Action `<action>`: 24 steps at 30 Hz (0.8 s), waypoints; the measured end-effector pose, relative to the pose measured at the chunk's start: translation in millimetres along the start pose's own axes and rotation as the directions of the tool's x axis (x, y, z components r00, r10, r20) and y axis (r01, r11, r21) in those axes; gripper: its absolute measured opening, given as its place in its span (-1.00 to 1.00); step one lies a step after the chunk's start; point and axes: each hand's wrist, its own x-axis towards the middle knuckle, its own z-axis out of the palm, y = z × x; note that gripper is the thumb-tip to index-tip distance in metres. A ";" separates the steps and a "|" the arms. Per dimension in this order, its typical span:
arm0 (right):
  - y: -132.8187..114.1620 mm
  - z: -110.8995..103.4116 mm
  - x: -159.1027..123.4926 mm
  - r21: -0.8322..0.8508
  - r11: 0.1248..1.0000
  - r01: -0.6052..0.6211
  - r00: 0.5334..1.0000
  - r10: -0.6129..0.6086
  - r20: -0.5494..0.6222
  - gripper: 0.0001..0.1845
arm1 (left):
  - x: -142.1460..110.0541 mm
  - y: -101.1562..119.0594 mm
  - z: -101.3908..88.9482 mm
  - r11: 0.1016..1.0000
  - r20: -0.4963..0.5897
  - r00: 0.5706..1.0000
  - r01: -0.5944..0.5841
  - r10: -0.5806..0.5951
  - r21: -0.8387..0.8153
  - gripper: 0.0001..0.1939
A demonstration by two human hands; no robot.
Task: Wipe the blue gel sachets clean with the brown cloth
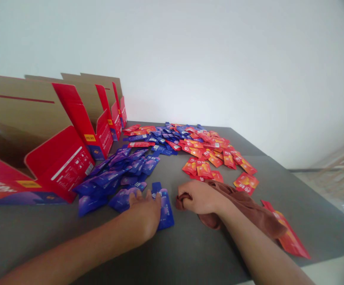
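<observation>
Resting on a single blue sachet (165, 209), the left hand (144, 215) is seen laid palm-down on a grey desk (41, 241), its fingers spread towards the far end. Its grip is left released: no clenching is shown, and the sachet lies partly under the thumb side of the hand, flat on the desk, with its upper end sticking out past the fingertips. The sachet is placed just in front of a loose heap of blue sachets (115, 178), which the fingers nearly reach.

The right hand (201, 197) is held well apart, to the right. Its grip is clenched into a fist around a crumpled brown cloth (243, 208), and the rest of the cloth is trailed across the desk beneath the wrist and forearm. A heap of red-and-orange sachets (207, 150) is spread just beyond this hand, with blue ones mixed among it towards the far end of the desk. One long red sachet (290, 233) is laid apart, near the right edge of the desk, beside the tail of the cloth.

Along the left side, a row of red-and-tan cardboard display boxes (56, 146) is stood upright with their lids raised. A plain white wall (249, 67) is seen behind the desk.
</observation>
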 end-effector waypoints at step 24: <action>10.3 7.7 5.3 0.154 0.985 -0.075 0.987 0.096 -0.132 -0.83 | 29.0 -13.0 15.9 0.990 0.057 0.990 0.131 -0.128 -0.049 -0.21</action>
